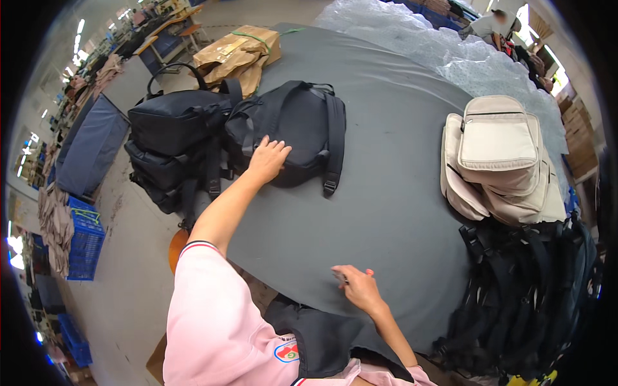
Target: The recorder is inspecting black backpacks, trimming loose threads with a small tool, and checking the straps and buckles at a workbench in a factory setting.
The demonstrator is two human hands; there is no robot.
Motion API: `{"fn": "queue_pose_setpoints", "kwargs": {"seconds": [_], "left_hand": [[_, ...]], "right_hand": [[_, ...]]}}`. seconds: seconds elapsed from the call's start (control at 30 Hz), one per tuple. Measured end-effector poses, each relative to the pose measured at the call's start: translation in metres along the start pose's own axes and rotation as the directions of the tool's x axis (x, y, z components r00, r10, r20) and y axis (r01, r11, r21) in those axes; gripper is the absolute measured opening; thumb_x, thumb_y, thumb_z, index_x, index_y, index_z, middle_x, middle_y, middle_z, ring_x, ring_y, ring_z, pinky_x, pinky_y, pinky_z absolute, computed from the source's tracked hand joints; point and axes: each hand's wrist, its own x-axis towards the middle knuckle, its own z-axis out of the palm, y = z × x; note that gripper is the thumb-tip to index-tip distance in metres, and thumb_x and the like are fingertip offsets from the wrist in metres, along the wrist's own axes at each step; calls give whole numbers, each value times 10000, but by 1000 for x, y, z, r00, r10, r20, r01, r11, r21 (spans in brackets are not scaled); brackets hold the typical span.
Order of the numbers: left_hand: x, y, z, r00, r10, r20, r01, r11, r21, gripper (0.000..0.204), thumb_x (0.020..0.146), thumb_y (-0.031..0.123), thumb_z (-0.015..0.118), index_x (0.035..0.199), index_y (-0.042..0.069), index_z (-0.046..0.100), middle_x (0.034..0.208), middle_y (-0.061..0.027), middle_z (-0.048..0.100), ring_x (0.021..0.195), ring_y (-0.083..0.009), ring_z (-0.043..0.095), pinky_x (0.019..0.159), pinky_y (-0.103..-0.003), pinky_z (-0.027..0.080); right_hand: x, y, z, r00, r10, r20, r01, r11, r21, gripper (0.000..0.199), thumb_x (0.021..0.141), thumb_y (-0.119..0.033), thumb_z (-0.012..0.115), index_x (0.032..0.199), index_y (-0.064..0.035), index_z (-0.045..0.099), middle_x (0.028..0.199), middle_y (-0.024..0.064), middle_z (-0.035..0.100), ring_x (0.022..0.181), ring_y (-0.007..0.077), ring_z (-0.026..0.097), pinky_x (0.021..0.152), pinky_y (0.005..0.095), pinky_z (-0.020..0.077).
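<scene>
A black backpack (302, 132) lies on the grey-covered table toward the far left, its padded straps uppermost. My left hand (269, 159) reaches out to it and rests on its near left side, fingers apart and not wrapped around anything. Another black backpack (177, 125) with a raised top handle sits just left of it, at the table's edge. Near the front of the table, my right hand (362, 289) is held with its fingers curled. A small dark object shows at its fingertips, too small to name.
Beige backpack pieces (499, 145) are stacked at the right, with black strapped bags (521, 283) heaped nearer. Clear bubble wrap (412, 38) runs along the far edge. A brown wrapped package (238, 51) stands far left. A blue crate (85, 241) is on the floor; a person (492, 26) bends far right.
</scene>
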Motion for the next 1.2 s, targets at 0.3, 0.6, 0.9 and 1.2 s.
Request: {"fn": "queue_pose_setpoints", "kwargs": {"seconds": [0.3,0.6,0.9,1.2], "left_hand": [[-55,196,-78,891,413,187,-187,710,-679,317,638,206,697,874,39,568,896,-115,540,826,-275,578,644,-385,535],[-33,248,-108,668,698,256,503,-171,-847,469,834,341,674,1178,43,561,1029,-128,615,969,-244,619,791,-340,514],[165,135,30,960,-185,208,259,323,-910,321,909,295,545,993,1,643,1005,-121,668,928,-253,637,827,-357,483],[211,165,84,710,197,676,691,-7,-723,164,808,160,634,756,10,593,670,-55,607,603,-118,561,567,-265,444]], "right_hand": [[2,29,-105,798,174,-576,126,888,443,202,970,-134,486,979,27,607,833,84,604,559,96,541,519,226,451],[117,116,-143,884,424,-196,-377,896,235,511,781,-473,676,1006,-16,629,947,184,671,904,349,644,798,426,492],[59,52,-59,889,352,-294,-245,906,344,311,863,-164,643,930,-16,378,726,129,401,653,242,428,638,346,406],[106,88,-145,918,198,-343,-207,978,12,277,866,-308,619,837,-43,542,851,146,601,788,388,590,662,483,468]]}}
